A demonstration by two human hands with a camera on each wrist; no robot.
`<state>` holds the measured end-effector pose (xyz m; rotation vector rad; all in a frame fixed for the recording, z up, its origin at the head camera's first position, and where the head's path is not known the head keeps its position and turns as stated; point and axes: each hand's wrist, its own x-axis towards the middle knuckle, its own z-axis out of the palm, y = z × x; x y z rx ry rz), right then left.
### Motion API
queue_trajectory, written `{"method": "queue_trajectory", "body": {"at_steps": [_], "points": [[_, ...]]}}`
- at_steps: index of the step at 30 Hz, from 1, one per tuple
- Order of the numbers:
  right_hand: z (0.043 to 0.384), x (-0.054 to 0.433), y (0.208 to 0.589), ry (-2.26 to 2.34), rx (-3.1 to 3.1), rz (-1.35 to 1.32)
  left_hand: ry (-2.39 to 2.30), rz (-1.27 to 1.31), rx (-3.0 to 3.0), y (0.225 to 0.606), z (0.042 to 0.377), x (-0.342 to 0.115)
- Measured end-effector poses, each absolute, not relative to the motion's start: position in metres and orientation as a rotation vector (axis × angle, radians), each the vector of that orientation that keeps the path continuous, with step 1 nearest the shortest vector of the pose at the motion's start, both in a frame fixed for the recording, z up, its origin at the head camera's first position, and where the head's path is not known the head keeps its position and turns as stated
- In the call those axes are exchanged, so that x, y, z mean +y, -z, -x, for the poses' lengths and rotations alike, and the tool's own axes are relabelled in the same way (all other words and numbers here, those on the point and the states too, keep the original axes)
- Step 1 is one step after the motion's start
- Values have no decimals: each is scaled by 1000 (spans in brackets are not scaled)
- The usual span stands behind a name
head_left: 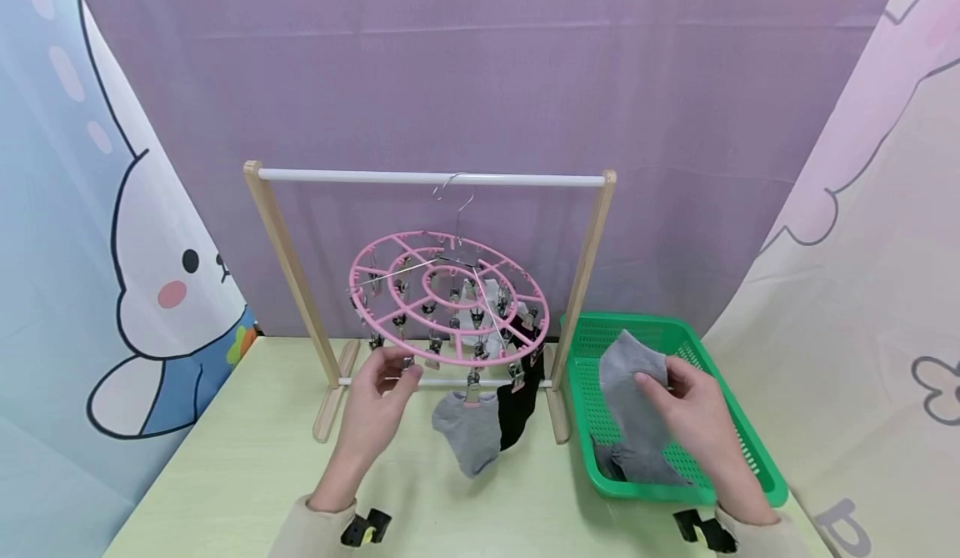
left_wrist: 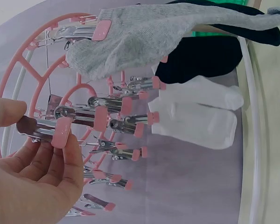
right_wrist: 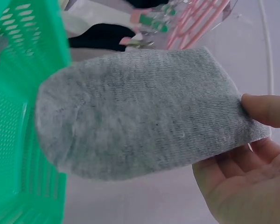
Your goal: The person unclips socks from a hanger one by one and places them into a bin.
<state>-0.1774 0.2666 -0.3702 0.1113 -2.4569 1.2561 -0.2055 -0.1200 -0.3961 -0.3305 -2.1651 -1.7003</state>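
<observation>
Several socks (head_left: 467, 433) already hang; your left fingers (left_wrist: 7, 112) pinch a bare clip (left_wrist: 39, 128), your right fingers (right_wrist: 266, 109) a grey sock (right_wrist: 130, 116); more socks (head_left: 651, 468) remain in the basket (head_left: 678, 334).

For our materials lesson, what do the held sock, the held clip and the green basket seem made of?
Grey sock: matt knitted fabric, perhaps cotton; fine ribbing shows.
Clip: apparently metal, its body shiny and reflective; the glossy pink tip could be plastic or coating.
Green basket: probably moulded plastic, smooth, evenly coloured, with regular perforations.
</observation>
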Motion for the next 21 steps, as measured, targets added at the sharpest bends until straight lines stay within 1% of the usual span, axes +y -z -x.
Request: {"method": "queue_trajectory", "body": {"at_steps": [5, 12, 17, 21], "points": [[182, 277, 380, -1173, -2532, -41, 1674, 313, -2166, 397, 206, -123], [189, 292, 410, -1036, -2681, -27, 1640, 281, -2191, 396, 205, -124], [192, 295, 432, -1053, -2812, -54, 1631, 281, -2200, 395, 205, -125], [191, 291, 440, -1130, -2876, -65, 1629, 282, -2197, 395, 205, -125]]}}
